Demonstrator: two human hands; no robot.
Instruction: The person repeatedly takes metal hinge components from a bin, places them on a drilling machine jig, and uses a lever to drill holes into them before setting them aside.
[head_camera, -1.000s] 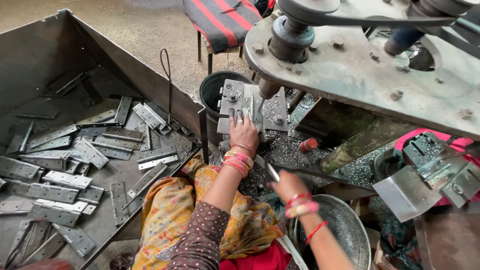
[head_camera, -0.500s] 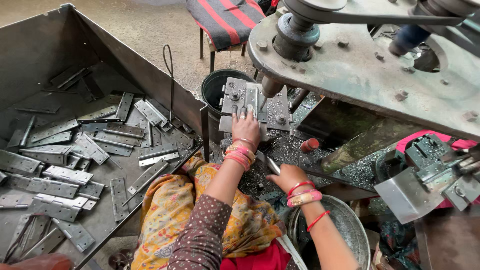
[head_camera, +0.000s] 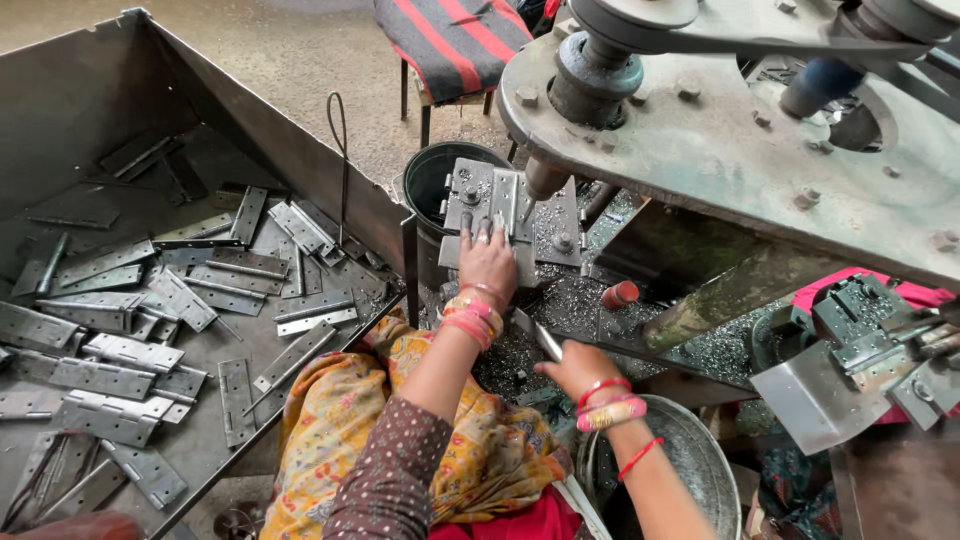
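Note:
My left hand (head_camera: 488, 262) presses flat on a grey metal hinge plate (head_camera: 498, 203) that lies on the drill machine's fixture, right under the drill spindle (head_camera: 545, 178). Its fingers rest spread on the plate. My right hand (head_camera: 574, 367) is lower and to the right, closed around a thin metal lever (head_camera: 541, 338) that slants across the work area. Both wrists carry pink and red bangles. Metal shavings cover the bed around the fixture.
A large steel bin (head_camera: 60, 110) at left holds several loose hinges (head_camera: 130, 352). A black bucket (head_camera: 432, 175) stands behind the fixture. The heavy machine head (head_camera: 730, 140) overhangs at upper right. A metal bowl (head_camera: 690, 460) sits by my right arm; a striped stool (head_camera: 455, 35) stands beyond.
My right hand has moved up and left from beside the bowl and closed on the lever. My left hand stays on the hinge plate.

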